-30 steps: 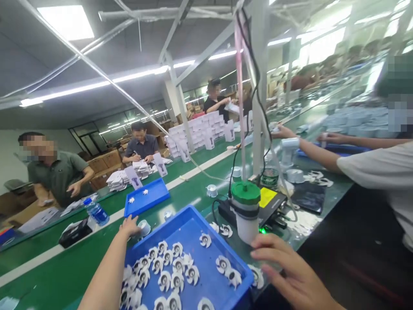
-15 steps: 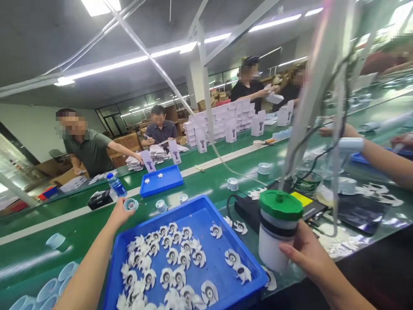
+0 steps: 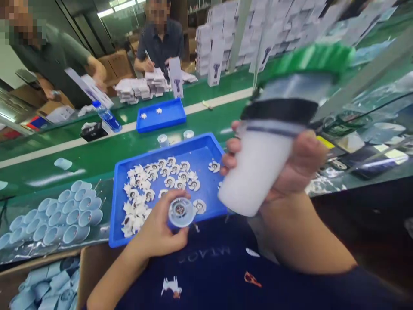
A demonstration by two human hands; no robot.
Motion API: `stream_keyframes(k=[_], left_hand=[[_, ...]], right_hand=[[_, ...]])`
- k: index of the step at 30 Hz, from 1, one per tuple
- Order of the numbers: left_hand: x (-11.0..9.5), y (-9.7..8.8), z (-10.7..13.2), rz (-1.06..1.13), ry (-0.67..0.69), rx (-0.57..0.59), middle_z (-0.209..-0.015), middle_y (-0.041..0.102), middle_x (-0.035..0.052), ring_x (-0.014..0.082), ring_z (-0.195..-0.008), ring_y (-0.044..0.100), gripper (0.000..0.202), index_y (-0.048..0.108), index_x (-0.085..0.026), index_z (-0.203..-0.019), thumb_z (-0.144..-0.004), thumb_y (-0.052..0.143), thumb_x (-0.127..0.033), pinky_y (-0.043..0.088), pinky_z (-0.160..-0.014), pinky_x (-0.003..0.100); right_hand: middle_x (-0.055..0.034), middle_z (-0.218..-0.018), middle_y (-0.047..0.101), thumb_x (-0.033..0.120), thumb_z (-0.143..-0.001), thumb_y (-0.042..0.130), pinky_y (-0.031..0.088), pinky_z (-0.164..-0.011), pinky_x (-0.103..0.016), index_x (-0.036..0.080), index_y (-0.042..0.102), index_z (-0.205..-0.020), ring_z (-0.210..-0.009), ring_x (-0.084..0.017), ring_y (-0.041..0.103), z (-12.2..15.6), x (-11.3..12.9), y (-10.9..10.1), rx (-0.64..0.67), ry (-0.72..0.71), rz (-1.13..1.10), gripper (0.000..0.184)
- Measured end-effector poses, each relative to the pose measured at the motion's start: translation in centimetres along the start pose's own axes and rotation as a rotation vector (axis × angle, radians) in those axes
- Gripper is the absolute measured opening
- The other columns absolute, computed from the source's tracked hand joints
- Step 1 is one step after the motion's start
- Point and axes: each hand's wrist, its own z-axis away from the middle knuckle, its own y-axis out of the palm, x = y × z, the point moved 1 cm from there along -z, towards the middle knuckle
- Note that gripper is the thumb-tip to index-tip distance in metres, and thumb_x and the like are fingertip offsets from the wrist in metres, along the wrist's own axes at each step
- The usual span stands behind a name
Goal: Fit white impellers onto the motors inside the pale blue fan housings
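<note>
Holding small cup (image 3: 181,212) in left hand (image 3: 159,234), bottle (image 3: 258,172) in right hand (image 3: 292,172), just over blue tray (image 3: 116,206) near edge.
Pinching cup with left thumb and fingertips, open face up; wrapping right fingers round bottle, long axis tilted, green lid (image 3: 309,58) up-right and away. Beyond: fan blades (image 3: 151,185) crowding tray's left, right part bare; pile of cups (image 3: 64,211) left.

A tray (image 3: 116,202) sits on the table (image 3: 97,151) straight ahead, with fan wheels (image 3: 155,181) lying in it. To its left is a heap of cups (image 3: 64,211) and, nearer, a carton (image 3: 41,284) holding more. Behind the tray stand two single cups (image 3: 163,138), then a smaller tray (image 3: 161,118), with a water bottle (image 3: 108,116) to its left. The left hand (image 3: 161,230) holds a small cup (image 3: 181,212) over the tray's near edge, and to the right the right hand (image 3: 292,172) holds a canister (image 3: 261,168).
</note>
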Motion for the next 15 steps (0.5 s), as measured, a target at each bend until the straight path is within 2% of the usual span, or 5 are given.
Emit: stream_keyframes(k=[2,5,8,11,15], left_hand=[[-0.9,1.1,-1.1,-0.115,0.023,0.066,-0.120,0.070,0.0125,0.0292,-0.111,0.069,0.063,0.050,-0.022,-0.134,-0.079,0.078,-0.034,0.055,-0.097,0.045],[-2.1,1.7,-2.2,-0.135,0.062,0.136,-0.099,0.074,0.0077,0.0263,-0.089,0.072,0.044,0.064,-0.021,-0.106,-0.077,0.081,-0.048,0.057,-0.076,0.037],[-2.9,1.8,-2.4,-0.113,0.045,0.137,-0.082,0.073,0.0036,0.0226,-0.074,0.069,0.035,0.066,-0.021,-0.086,-0.078,0.079,-0.053,0.054,-0.066,0.034],[-3.1,2.0,-2.2,-0.066,0.036,0.129,-0.080,0.072,0.0032,0.0216,-0.071,0.068,0.034,0.066,-0.020,-0.085,-0.080,0.077,-0.052,0.054,-0.065,0.034],[-2.8,2.2,-2.0,0.006,0.037,0.134,-0.081,0.071,0.0038,0.0212,-0.071,0.067,0.032,0.066,-0.020,-0.085,-0.082,0.075,-0.050,0.053,-0.063,0.034]], right_hand=[[-0.0002,-0.087,0.062,0.071,-0.054,0.081,0.059,-0.061,-0.034,0.026,0.054,-0.107,-0.068,-0.018,0.064,-0.3,-0.7,2.6,0.050,0.022,-0.056,0.075],[-0.0012,-0.084,0.062,0.073,-0.063,0.077,0.057,-0.059,-0.031,0.023,0.056,-0.095,-0.070,-0.018,0.065,-0.1,-1.8,4.8,0.116,-0.028,0.028,0.063],[-0.0031,-0.087,0.064,0.083,-0.069,0.066,0.058,-0.062,-0.033,0.023,0.058,-0.091,-0.077,-0.021,0.067,0.4,-2.4,5.1,0.124,-0.042,0.172,0.064],[-0.0046,-0.089,0.064,0.089,-0.066,0.063,0.059,-0.063,-0.036,0.023,0.059,-0.091,-0.078,-0.023,0.068,0.8,-2.6,4.7,0.119,-0.053,0.243,0.071],[-0.0028,-0.086,0.064,0.069,-0.070,0.079,0.059,-0.063,-0.032,0.022,0.063,-0.090,-0.075,-0.020,0.067,1.2,-2.9,4.4,0.213,-0.089,0.086,0.053]])
